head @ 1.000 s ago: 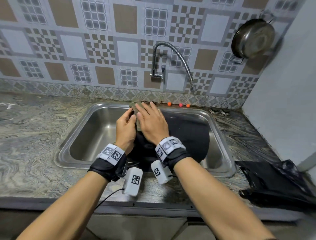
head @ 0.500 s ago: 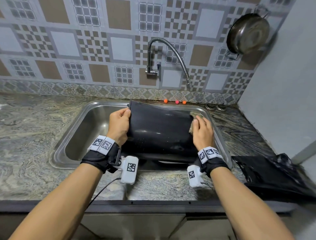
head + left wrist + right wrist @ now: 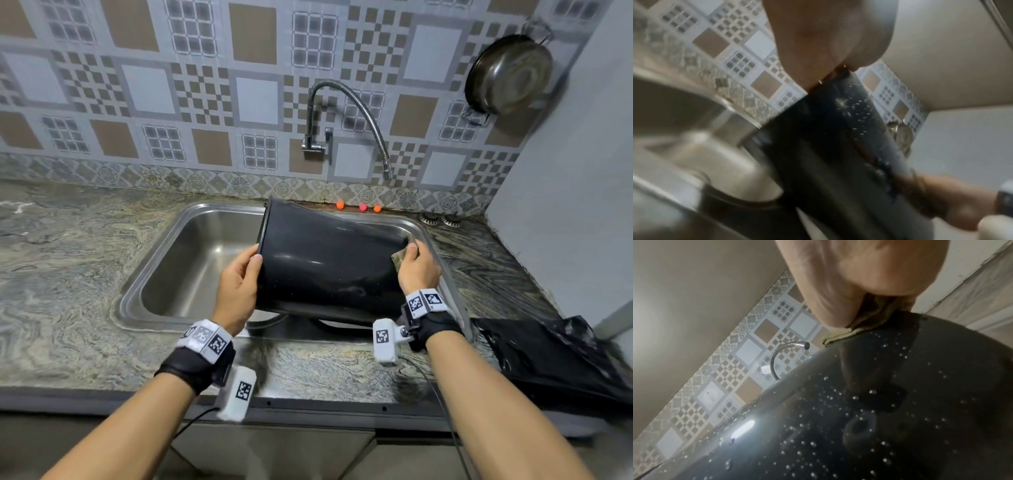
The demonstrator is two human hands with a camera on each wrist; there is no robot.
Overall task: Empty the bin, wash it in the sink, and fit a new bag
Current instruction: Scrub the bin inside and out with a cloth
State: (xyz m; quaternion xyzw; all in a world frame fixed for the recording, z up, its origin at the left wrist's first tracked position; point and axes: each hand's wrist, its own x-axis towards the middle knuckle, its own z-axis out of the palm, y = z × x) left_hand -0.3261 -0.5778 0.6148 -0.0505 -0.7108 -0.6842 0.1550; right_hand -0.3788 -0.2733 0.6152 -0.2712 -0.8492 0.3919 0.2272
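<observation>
A black plastic bin (image 3: 329,263) lies on its side across the steel sink (image 3: 191,260), its open rim to the left and its base to the right. Water droplets dot its wall (image 3: 859,426). My left hand (image 3: 239,287) grips the rim with the thumb on the outer wall; in the left wrist view the bin (image 3: 838,146) runs beneath the palm. My right hand (image 3: 416,267) presses a greenish scrub cloth (image 3: 400,257) against the bin's base end; the cloth (image 3: 849,332) bunches under the fingers.
A flexible tap (image 3: 356,116) arches over the sink's back right, with no water running. A black bag (image 3: 548,356) lies on the marble counter (image 3: 61,274) at the right. A steel pan (image 3: 510,73) hangs on the wall. Small orange and pink balls (image 3: 359,207) sit behind the sink.
Both hands were together at the middle of the bin; the right hand has since slid the cloth right to the base end, while the left hand took the rim and tipped the bin more sideways.
</observation>
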